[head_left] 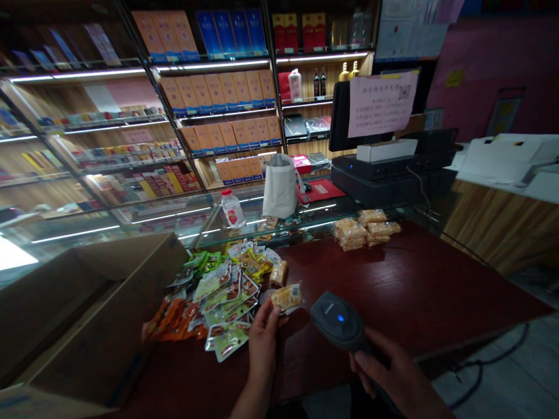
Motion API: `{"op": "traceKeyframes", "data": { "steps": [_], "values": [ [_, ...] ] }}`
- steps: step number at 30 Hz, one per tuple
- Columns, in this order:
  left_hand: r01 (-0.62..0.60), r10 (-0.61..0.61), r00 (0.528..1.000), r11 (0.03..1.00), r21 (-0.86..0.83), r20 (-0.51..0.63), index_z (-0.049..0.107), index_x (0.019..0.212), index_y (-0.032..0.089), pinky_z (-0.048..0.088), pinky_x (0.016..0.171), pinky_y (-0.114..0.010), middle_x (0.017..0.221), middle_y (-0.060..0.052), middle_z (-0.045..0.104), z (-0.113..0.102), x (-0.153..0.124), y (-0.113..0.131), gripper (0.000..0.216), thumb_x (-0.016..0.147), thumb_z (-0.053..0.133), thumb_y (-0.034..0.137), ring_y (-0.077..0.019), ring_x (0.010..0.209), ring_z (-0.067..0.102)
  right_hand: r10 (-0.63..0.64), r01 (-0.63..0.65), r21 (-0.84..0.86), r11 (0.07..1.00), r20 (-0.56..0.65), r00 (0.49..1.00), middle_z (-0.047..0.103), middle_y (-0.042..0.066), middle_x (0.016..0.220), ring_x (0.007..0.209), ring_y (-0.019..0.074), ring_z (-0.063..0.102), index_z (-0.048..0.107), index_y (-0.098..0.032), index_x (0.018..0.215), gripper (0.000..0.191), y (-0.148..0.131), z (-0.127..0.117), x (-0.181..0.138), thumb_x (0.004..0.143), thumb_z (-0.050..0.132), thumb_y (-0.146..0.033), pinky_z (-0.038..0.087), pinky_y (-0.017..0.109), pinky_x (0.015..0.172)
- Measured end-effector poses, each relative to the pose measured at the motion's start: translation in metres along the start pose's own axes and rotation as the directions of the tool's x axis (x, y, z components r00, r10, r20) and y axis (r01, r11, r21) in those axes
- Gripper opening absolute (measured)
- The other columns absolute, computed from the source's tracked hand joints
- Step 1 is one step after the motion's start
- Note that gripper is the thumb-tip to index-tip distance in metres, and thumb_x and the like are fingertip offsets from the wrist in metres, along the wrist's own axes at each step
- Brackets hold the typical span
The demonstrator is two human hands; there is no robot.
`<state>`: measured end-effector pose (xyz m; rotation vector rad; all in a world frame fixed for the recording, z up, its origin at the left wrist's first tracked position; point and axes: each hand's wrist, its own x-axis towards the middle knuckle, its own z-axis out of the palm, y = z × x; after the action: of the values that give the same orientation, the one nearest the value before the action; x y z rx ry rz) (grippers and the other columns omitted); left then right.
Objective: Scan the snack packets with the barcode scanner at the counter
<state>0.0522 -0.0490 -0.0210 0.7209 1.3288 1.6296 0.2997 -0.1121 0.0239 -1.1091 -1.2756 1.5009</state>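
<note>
Between the thumb and fingers of my left hand (264,334) is a small clear-wrapped snack pack (287,298), its barcode label facing up. My right hand (386,364) grips the handle of a dark barcode scanner (337,319) with a blue light on top. The scanner's head points toward the wrapped snack, a short gap apart. Just behind the held pack lies another wrapped snack (278,272). To the left of my left hand is a heap of green-and-white snack pouches (229,297), with yellow packets (253,262) and orange packets (177,317) around it.
An open cardboard box (100,326) stands at the left. Several wrapped snacks (364,230) are stacked at the table's back. Behind are a red-capped bottle (232,209), a white bag (279,189) and a monitor (343,119). A cable (493,355) hangs past the right edge.
</note>
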Motion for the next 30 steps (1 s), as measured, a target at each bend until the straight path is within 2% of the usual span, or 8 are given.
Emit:
{"op": "traceKeyframes", "data": {
  "steps": [6,11,14,19,21,23,27,30],
  "values": [
    [-0.018,0.018,1.0,1.0,-0.019,-0.015,0.072,0.104,0.016,0.06,0.068,-0.029,0.103,-0.007,0.074,-0.001,0.003,-0.008,0.046,0.064,0.081,0.037,-0.0196,0.079,0.071,0.026,-0.026,-0.022,0.999,-0.01,1.0,0.066,0.0,0.07,0.048,0.0131,0.052,0.067,-0.019,0.1,0.037,-0.001,-0.001,0.002,0.082,0.067,-0.051,0.042,0.026,0.048],
    [-0.025,0.025,1.0,1.0,-0.004,-0.015,0.071,0.108,0.017,0.061,0.072,-0.031,0.11,-0.007,0.073,-0.003,0.006,-0.013,0.047,0.066,0.08,0.037,-0.0225,0.09,0.071,0.004,-0.004,-0.039,0.999,-0.01,1.0,0.066,0.001,0.069,0.047,0.0126,0.052,0.067,-0.018,0.086,0.037,0.005,-0.001,0.004,0.083,0.064,-0.055,0.041,0.026,0.047],
    [-0.014,0.014,1.0,1.0,0.009,-0.004,0.071,0.108,0.018,0.061,0.072,-0.031,0.112,-0.008,0.073,-0.004,0.006,-0.012,0.046,0.067,0.081,0.037,-0.0234,0.094,0.071,-0.006,0.005,-0.041,0.999,-0.007,1.0,0.065,0.001,0.068,0.046,0.0121,0.051,0.067,-0.019,0.086,0.039,0.007,-0.002,0.004,0.083,0.063,-0.057,0.04,0.026,0.048],
    [0.162,-0.164,0.986,0.983,-0.086,-0.018,0.068,0.096,0.013,0.062,0.069,-0.03,0.09,-0.008,0.074,-0.001,0.013,-0.001,0.023,0.077,0.077,0.021,-0.0175,0.075,0.073,0.017,-0.017,-0.005,1.0,0.004,1.0,0.065,0.001,0.071,0.049,0.0129,0.052,0.067,-0.019,0.09,0.04,0.005,-0.006,0.001,0.085,0.062,-0.058,0.04,0.026,0.05],
    [0.226,-0.235,0.971,0.964,-0.142,-0.047,0.065,0.092,0.011,0.062,0.071,-0.03,0.086,-0.01,0.074,0.002,0.017,0.003,0.01,0.083,0.07,0.013,-0.0166,0.073,0.074,0.007,-0.008,-0.005,1.0,-0.015,1.0,0.064,0.001,0.07,0.048,0.0125,0.052,0.066,-0.019,0.086,0.04,0.005,-0.009,0.0,0.085,0.062,-0.059,0.04,0.026,0.05],
    [0.253,-0.271,0.96,0.949,-0.188,-0.076,0.062,0.093,0.011,0.062,0.074,-0.03,0.086,-0.011,0.073,0.006,0.018,0.006,0.008,0.086,0.063,0.007,-0.0164,0.074,0.074,-0.003,0.002,-0.016,1.0,-0.029,1.0,0.063,0.0,0.066,0.046,0.0121,0.051,0.066,-0.019,0.082,0.042,0.008,-0.012,-0.001,0.085,0.06,-0.06,0.04,0.026,0.05],
    [0.189,-0.237,0.957,0.946,-0.264,-0.165,0.057,0.103,0.015,0.059,0.086,-0.032,0.099,-0.011,0.071,0.016,0.009,0.004,0.021,0.085,0.061,0.003,-0.0164,0.084,0.074,0.027,-0.027,-0.027,0.999,-0.002,1.0,0.063,-0.001,0.062,0.047,0.013,0.053,0.064,-0.019,0.083,0.042,0.014,-0.019,-0.002,0.085,0.059,-0.06,0.04,0.025,0.049],
    [0.09,-0.154,0.962,0.958,-0.273,-0.225,0.053,0.115,0.021,0.053,0.099,-0.034,0.125,-0.012,0.062,0.019,-0.002,0.001,0.034,0.085,0.063,0.008,-0.0187,0.104,0.07,0.029,-0.03,-0.036,0.999,-0.037,0.999,0.062,-0.001,0.06,0.048,0.0134,0.053,0.064,-0.019,0.083,0.042,0.015,-0.023,-0.002,0.086,0.059,-0.06,0.04,0.026,0.05]
  ]
}}
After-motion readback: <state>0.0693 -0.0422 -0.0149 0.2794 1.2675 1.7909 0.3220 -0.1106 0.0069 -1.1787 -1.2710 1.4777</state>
